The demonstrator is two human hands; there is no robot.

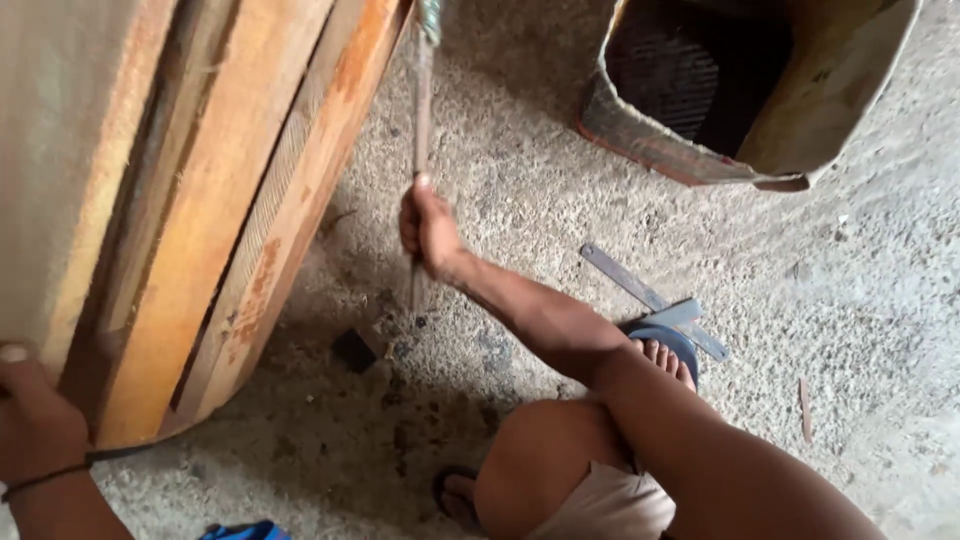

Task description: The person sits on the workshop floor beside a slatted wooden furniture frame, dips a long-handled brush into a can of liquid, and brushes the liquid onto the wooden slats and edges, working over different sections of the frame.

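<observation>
My right hand (pixel 428 228) is closed around a long thin metal rod (pixel 421 110) that runs upward out of the frame, its top beside the edge of a large rusty curved metal piece (pixel 240 200). My left hand (pixel 32 415) rests on the lower left rim of that big orange-brown piece, fingers gripping its edge; a dark band circles the wrist. I am crouched, with my knee (pixel 545 455) and sandalled feet low in the view.
A rusty open metal box with a dark grille inside (pixel 740 90) stands at the upper right. A flat metal strip (pixel 650 298) lies on the gritty concrete floor by my foot. A small dark block (pixel 353 350) lies near the curved piece.
</observation>
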